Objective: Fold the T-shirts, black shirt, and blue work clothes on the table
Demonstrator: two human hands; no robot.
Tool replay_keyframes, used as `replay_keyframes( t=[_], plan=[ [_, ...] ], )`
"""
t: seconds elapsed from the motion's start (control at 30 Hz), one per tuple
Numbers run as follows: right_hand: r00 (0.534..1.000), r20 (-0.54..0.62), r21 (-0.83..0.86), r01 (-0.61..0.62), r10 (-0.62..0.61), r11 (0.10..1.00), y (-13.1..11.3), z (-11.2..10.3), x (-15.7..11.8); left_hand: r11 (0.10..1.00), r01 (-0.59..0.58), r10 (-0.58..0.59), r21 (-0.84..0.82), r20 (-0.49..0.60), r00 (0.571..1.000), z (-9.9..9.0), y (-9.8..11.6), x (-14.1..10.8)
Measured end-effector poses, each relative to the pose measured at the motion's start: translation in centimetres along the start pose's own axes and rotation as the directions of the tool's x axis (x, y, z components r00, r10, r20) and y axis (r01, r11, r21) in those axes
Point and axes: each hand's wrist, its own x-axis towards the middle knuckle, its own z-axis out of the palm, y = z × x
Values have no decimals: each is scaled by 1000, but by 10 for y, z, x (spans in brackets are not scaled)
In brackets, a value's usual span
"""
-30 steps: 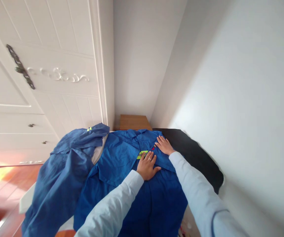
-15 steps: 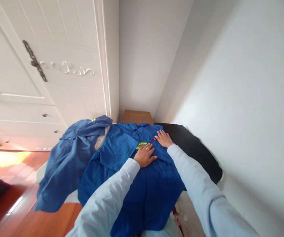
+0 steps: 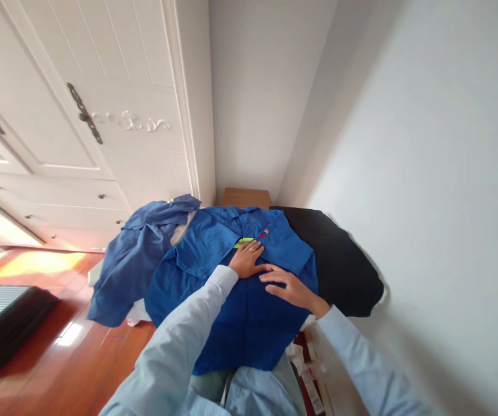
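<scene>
A blue work jacket [image 3: 214, 242] is spread over a board, its front hanging toward me. It carries a yellow-green reflective strip and a small red emblem on the chest. My left hand [image 3: 248, 259], with a ring on one finger, lies open and flat on the cloth just below the strip. Close beside it, my right hand [image 3: 290, 287] is open with fingers apart, over the jacket's lower part; I cannot tell whether it touches the cloth. Left of the jacket hangs a second blue garment [image 3: 130, 260]. On the right, black cloth [image 3: 335, 260] covers the board's rounded end.
A white wardrobe [image 3: 145, 69] stands at the left, and a pale wall [image 3: 426, 144] runs along the right. Behind the board is a small wooden piece of furniture [image 3: 246, 198]. A dark object [image 3: 15, 335] rests on the reddish wooden floor [image 3: 101, 364].
My right hand has come off the chest near the emblem and moved down toward me, beside my left hand. The left hand stays by the strip. The view has shifted slightly.
</scene>
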Motion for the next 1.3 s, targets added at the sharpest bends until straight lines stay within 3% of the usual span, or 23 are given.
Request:
replay_keyframes(
  t=[0.07, 0.17, 0.23, 0.3, 0.43, 0.5, 0.57, 0.63, 0.67, 0.7, 0.73, 0.8, 0.83, 0.87, 0.9, 0.93, 1.0, 1.1, 1.17, 1.3],
  plan=[
    [992, 27, 292, -123, 121, 948, 3, 5, -44, 999, 8, -8, 39, -2, 1000, 5, 10, -11],
    [938, 141, 635, -330, 316, 698, 20, 25, -101, 998, 23, -21, 59, -48, 999, 11, 23, -23],
    [878, 185, 696, -435, 443, 572, 38, 47, -129, 998, 29, -26, 59, -60, 998, 11, 27, -25],
    [798, 172, 697, -513, 578, 501, 58, 69, -148, 998, 35, -32, 47, -52, 998, 8, 27, -23],
    [602, -84, 749, -487, 794, 449, 93, 100, -159, 995, 64, -70, -72, -87, 994, -6, 32, -25],
    [526, -218, 771, -424, 822, 475, 103, 109, -156, 983, 45, -81, -181, -196, 977, -15, 39, -39],
    [469, -297, 780, -383, 832, 495, 107, 117, -150, 962, -17, -86, -274, -360, 929, -24, 48, -65],
    [428, -337, 784, -365, 839, 502, 107, 128, -145, 940, -38, -154, -338, -522, 839, -30, 55, -102],
    [429, -342, 790, -350, 836, 503, 105, 134, -142, 930, 2, -235, -369, -589, 773, -31, 56, -123],
    [446, -335, 802, -327, 830, 500, 103, 140, -139, 911, 81, -349, -405, -650, 675, -31, 54, -145],
    [470, -317, 821, -300, 824, 487, 101, 145, -137, 875, 184, -470, -448, -694, 546, -29, 49, -167],
    [510, -255, 863, -263, 821, 432, 95, 154, -132, 726, 406, -669, -556, -708, 226, -22, 33, -208],
    [516, -224, 876, -265, 827, 403, 91, 156, -131, 627, 492, -733, -604, -672, 109, -17, 23, -226],
    [509, -204, 880, -278, 836, 384, 87, 157, -130, 535, 566, -779, -627, -626, 42, -11, 13, -242],
    [491, -200, 877, -295, 848, 378, 83, 157, -130, 458, 625, -820, -632, -573, 22, -4, 3, -256],
    [476, -206, 871, -309, 855, 382, 79, 155, -130, 398, 665, -857, -632, -514, 25, 3, -6, -268],
    [490, -214, 863, -310, 845, 399, 70, 151, -136, 336, 685, -917, -646, -391, 81, 18, -20, -287],
    [610, -156, 883, -267, 777, 387, 61, 146, -153, 271, 604, -963, -750, -202, 181, 40, -30, -305],
    [664, -137, 901, -224, 735, 371, 59, 147, -170, 228, 555, -967, -800, -121, 222, 53, -33, -311],
    [638, -216, 922, -116, 739, 370, 72, 155, -204, 164, 469, -961, -868, -34, 274, 71, -36, -312]
  ],
)
